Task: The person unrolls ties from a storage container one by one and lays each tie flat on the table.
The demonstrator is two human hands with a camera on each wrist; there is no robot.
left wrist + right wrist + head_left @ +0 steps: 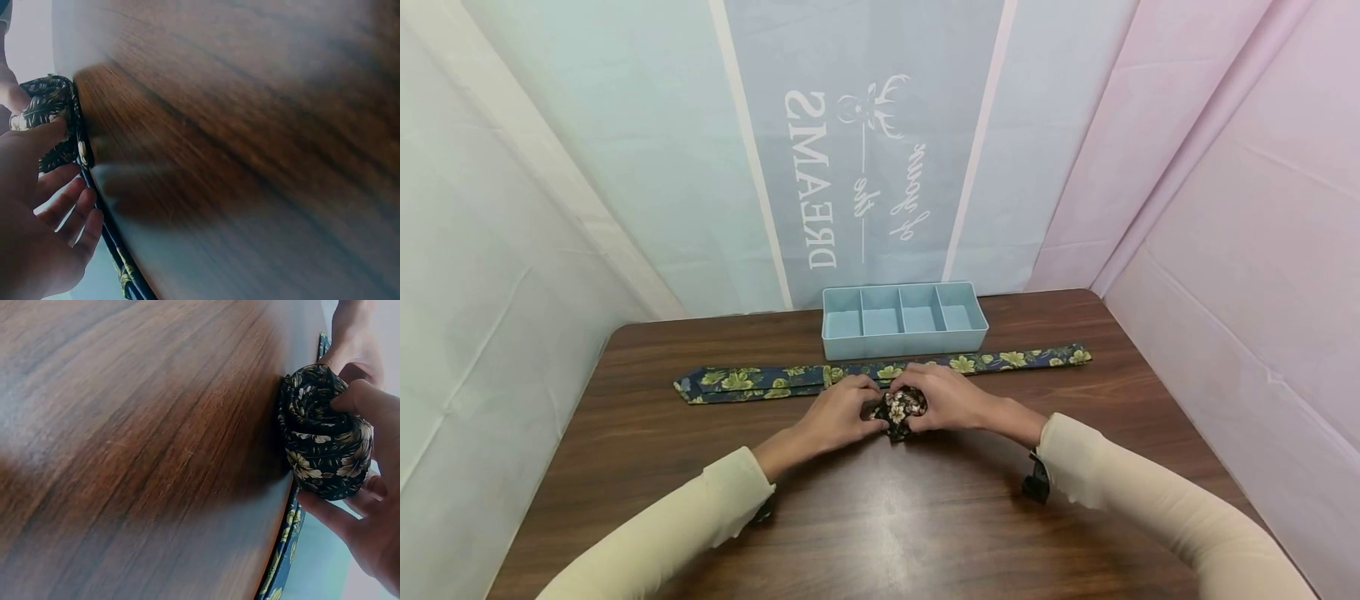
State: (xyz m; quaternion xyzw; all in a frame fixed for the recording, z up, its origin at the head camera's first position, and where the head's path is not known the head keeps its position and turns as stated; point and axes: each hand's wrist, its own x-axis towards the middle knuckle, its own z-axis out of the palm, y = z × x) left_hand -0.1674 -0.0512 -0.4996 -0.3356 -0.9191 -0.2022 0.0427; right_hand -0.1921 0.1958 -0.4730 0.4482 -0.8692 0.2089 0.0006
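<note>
A rolled-up black necktie (897,410) with cream flowers stands on the table between both hands. In the right wrist view the rolled necktie (328,456) shows its coiled layers at one end. My right hand (947,397) grips it from the right, thumb at the coil and fingers around the far side. From the left, my left hand (841,410) holds its edge between thumb and forefinger, while the other fingers (78,215) are loosely bent. Just behind the hands, a navy necktie (730,382) with yellow-green flowers lies lengthwise across the table, partly hidden by them.
A light blue box (904,345) with several compartments stands at the table's back edge, behind the navy necktie. The brown wooden table (880,517) reaches toward me. Pale cloth walls (490,250) enclose it at the back and both sides.
</note>
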